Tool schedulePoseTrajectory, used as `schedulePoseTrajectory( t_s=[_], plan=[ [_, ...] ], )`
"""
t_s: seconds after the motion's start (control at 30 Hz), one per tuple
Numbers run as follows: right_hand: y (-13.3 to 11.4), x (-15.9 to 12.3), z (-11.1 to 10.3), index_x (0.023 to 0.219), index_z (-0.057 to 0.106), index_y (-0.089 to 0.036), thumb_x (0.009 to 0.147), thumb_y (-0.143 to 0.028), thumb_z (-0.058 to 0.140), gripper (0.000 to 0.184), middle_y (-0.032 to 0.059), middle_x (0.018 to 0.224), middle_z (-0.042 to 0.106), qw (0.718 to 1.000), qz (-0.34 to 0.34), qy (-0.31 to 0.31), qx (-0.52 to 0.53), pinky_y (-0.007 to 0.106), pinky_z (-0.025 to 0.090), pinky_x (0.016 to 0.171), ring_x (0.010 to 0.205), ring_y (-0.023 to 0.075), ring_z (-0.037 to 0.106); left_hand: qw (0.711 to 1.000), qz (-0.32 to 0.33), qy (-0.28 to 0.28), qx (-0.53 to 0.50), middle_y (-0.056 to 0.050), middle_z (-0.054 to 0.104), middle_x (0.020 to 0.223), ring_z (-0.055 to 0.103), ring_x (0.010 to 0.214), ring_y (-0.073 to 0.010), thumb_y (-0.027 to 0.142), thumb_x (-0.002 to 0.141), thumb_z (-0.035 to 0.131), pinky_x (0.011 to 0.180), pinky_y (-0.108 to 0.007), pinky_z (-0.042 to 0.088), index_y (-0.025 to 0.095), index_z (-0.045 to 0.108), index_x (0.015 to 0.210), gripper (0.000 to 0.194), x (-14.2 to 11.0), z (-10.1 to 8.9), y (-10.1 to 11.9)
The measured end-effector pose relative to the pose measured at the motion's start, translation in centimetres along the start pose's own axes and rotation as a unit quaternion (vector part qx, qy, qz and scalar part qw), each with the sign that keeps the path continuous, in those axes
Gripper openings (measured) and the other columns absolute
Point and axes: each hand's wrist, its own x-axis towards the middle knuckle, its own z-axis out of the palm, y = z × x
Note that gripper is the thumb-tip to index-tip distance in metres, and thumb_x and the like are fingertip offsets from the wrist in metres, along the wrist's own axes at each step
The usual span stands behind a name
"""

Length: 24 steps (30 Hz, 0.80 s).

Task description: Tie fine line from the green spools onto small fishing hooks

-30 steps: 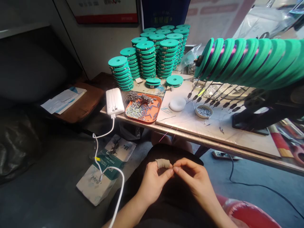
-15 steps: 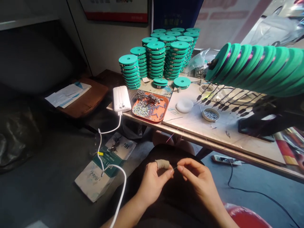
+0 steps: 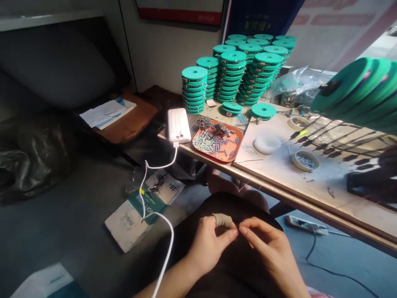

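Over my dark-clothed lap, my left hand (image 3: 214, 242) is closed in a pinch, thumb against the fingers. A beige wrap (image 3: 222, 219) covers one of its fingers. Facing it, my right hand (image 3: 271, 244) pinches too, thumb and forefinger pressed together. The fingertips of both hands almost meet, with a thin dark strand between them that is barely visible now. Beyond the hands, on the table, an orange tray (image 3: 235, 154) holds small metal tubes, pale yellowish pieces and a heap of little metal fittings.
Stacked green spools (image 3: 233, 74) stand at the back of the table. More green discs (image 3: 350, 89) hang on a rod at right, dark lines trailing below. A white power bank (image 3: 179, 124) trails a cable (image 3: 169, 244) past my left arm. A round dish (image 3: 305, 160) holds small parts.
The view has swung left, so the table things sit further right. My fingertips have come closer together, and less of the strand shows between them.
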Motion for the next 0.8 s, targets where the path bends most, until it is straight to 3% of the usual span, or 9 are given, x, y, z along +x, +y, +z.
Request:
schedulePoseTrajectory(
  t_s=[0.27, 0.57, 0.8],
  plan=[
    [-0.3, 0.6, 0.5, 0.064, 0.067, -0.018, 0.057, -0.043, 0.07, 0.026, -0.0002, 0.052, 0.057, 0.999, 0.027, 0.002, -0.036, 0.02, 0.039, 0.041, 0.044, 0.0114, 0.048, 1.0, -0.013, 0.0, -0.024, -0.003, 0.064, 0.07, 0.058, 0.069, -0.0155, 0.021, 0.073, 0.06, 0.069, -0.025, 0.044, 0.014, 0.063, 0.07, 0.008, 0.1, -0.8, -0.7],
    [0.1, 0.7, 1.1, 0.062, 0.065, -0.019, 0.065, -0.042, 0.066, 0.023, 0.0011, 0.059, 0.06, 0.997, 0.003, -0.035, -0.066, 0.02, 0.041, 0.049, 0.054, 0.0133, 0.052, 0.995, -0.018, -0.022, -0.093, -0.001, 0.059, 0.062, 0.054, 0.064, -0.0124, 0.021, 0.073, 0.06, 0.067, -0.023, 0.042, 0.013, 0.059, 0.065, 0.012, 0.3, -1.2, -0.8],
    [0.8, 0.7, 0.6, 0.062, 0.062, -0.017, 0.067, -0.043, 0.066, 0.026, -0.0034, 0.05, 0.047, 0.997, 0.058, -0.042, -0.004, 0.02, 0.032, 0.046, 0.048, 0.0092, 0.04, 0.968, -0.096, -0.056, -0.226, 0.0, 0.057, 0.056, 0.052, 0.054, -0.0099, 0.028, 0.069, 0.065, 0.061, -0.022, 0.04, 0.012, 0.057, 0.066, 0.017, 0.6, -0.8, -1.1]
  ],
)
